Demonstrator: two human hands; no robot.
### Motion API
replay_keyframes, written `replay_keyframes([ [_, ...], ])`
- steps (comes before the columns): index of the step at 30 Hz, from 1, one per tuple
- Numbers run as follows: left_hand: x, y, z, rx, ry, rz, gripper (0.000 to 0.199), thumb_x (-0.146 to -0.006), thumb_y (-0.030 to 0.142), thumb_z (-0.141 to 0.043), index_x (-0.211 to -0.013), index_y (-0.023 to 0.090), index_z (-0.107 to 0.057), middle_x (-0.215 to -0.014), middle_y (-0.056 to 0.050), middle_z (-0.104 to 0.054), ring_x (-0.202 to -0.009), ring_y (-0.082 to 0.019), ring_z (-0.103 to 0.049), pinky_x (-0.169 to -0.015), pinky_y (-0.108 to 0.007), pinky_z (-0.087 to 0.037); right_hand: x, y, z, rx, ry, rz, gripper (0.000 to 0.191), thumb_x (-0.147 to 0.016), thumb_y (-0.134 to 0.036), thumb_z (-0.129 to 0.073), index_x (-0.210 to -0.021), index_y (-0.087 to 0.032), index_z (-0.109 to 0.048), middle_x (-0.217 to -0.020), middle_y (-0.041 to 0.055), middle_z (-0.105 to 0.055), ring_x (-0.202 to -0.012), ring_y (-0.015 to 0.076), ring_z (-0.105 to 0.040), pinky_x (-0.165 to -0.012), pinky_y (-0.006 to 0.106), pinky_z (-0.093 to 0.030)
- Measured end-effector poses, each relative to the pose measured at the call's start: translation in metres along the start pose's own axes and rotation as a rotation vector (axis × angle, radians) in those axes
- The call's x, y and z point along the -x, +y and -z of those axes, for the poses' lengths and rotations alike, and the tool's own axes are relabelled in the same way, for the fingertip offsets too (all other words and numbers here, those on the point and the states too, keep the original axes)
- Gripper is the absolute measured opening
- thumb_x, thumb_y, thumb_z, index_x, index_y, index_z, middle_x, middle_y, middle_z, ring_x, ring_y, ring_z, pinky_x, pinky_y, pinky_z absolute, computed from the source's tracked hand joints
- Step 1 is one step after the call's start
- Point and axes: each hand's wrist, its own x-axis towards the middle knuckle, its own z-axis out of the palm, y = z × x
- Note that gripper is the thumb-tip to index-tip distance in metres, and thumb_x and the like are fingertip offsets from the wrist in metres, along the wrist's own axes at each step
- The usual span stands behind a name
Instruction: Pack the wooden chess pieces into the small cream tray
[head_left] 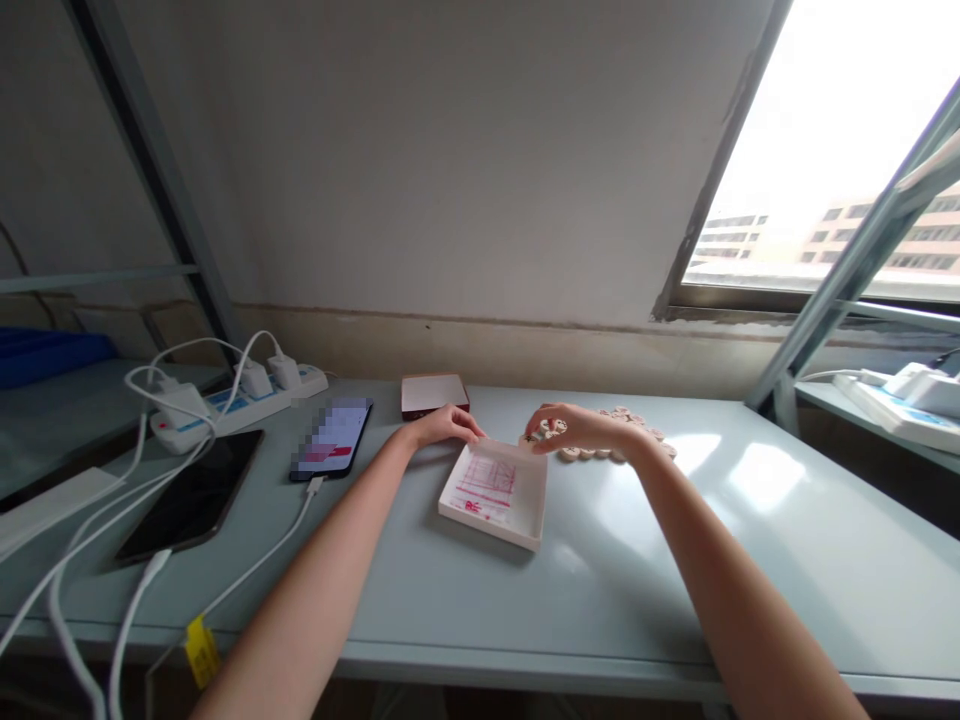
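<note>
A shallow white box with pink lines and writing on its inner base lies on the table. My left hand is at its far left corner, fingers bent against the rim. Over the far right corner, my right hand is closed, with one or more round pale pieces at its fingertips. Beside and behind that hand, several round wooden pieces lie in a loose pile, partly hidden by the hand and wrist. A second box part, dark red outside and pale inside, sits beyond my left hand.
To the left are a lit phone on a cable, a dark tablet-like device and a white power strip with plugs and looping cables. A wall runs behind the table. Metal frame posts stand at both sides.
</note>
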Motion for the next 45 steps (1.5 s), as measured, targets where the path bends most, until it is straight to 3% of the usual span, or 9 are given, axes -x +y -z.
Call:
replay_keyframes([
  [4, -0.001, -0.003, 0.001, 0.0, -0.012, 0.011, 0.015, -0.057, 0.02, -0.065, -0.071, 0.017, -0.069, -0.069, -0.001, -0.066, -0.067, -0.012, -0.054, -0.067, -0.022, -0.038, 0.013, 0.02, 0.01, 0.006, -0.007, -0.197, 0.027, -0.07, -0.044, -0.055, -0.092, -0.028, -0.06, -0.093, 0.0012, -0.061, -0.081, 0.0198, -0.057, -0.064, 0.028, -0.042],
  [9, -0.002, -0.002, 0.0, 0.005, -0.017, 0.026, 0.015, -0.056, 0.02, -0.064, -0.071, 0.016, -0.069, -0.069, 0.0, -0.066, -0.068, -0.012, -0.055, -0.067, -0.022, -0.038, 0.013, 0.02, 0.008, 0.133, -0.035, -0.356, 0.042, -0.062, -0.04, -0.061, -0.101, -0.028, -0.056, -0.096, 0.0026, -0.06, -0.079, 0.0207, -0.056, -0.058, 0.026, -0.04],
  [12, 0.0, 0.0, 0.0, -0.006, -0.005, 0.039, 0.015, -0.057, 0.021, -0.064, -0.07, 0.016, -0.069, -0.07, -0.001, -0.066, -0.069, -0.013, -0.055, -0.068, -0.023, -0.038, 0.007, 0.018, 0.005, 0.037, -0.108, -0.249, 0.042, -0.065, -0.037, -0.057, -0.106, -0.029, -0.053, -0.089, 0.0013, -0.06, -0.068, 0.0152, -0.055, -0.052, 0.023, -0.038],
  [15, 0.0, 0.0, 0.0, -0.007, -0.007, 0.032, 0.015, -0.057, 0.021, -0.065, -0.071, 0.016, -0.069, -0.071, -0.001, -0.066, -0.07, -0.013, -0.055, -0.069, -0.023, -0.038, -0.001, 0.025, -0.001, 0.0, -0.125, -0.134, 0.029, -0.065, -0.032, -0.056, -0.094, -0.026, -0.06, -0.084, 0.0005, -0.061, -0.064, 0.0122, -0.053, -0.051, 0.02, -0.036],
  [19, 0.0, -0.001, 0.0, -0.007, -0.018, 0.019, 0.016, -0.057, 0.022, -0.065, -0.071, 0.016, -0.069, -0.071, -0.001, -0.066, -0.07, -0.013, -0.055, -0.069, -0.023, -0.038, -0.007, 0.04, -0.007, 0.057, -0.073, -0.199, 0.025, -0.063, -0.034, -0.058, -0.086, -0.025, -0.064, -0.076, 0.0, -0.062, -0.059, 0.0122, -0.052, -0.048, 0.021, -0.034],
  [23, 0.0, -0.001, 0.0, -0.001, -0.02, 0.022, 0.015, -0.057, 0.022, -0.065, -0.071, 0.016, -0.068, -0.071, 0.0, -0.066, -0.07, -0.012, -0.055, -0.069, -0.022, -0.038, -0.007, 0.045, -0.007, 0.021, -0.054, -0.177, 0.028, -0.063, -0.038, -0.06, -0.088, -0.026, -0.065, -0.077, -0.0003, -0.063, -0.062, 0.013, -0.054, -0.05, 0.02, -0.036],
  [45, 0.001, 0.003, -0.002, 0.008, -0.005, 0.028, 0.013, -0.056, 0.018, -0.063, -0.068, 0.015, -0.067, -0.068, 0.0, -0.064, -0.066, -0.011, -0.053, -0.067, -0.022, -0.037, -0.005, 0.026, -0.011, 0.127, -0.029, -0.238, 0.024, -0.063, -0.032, -0.057, -0.086, -0.025, -0.063, -0.068, -0.0013, -0.06, -0.05, 0.009, -0.048, -0.043, 0.02, -0.031],
])
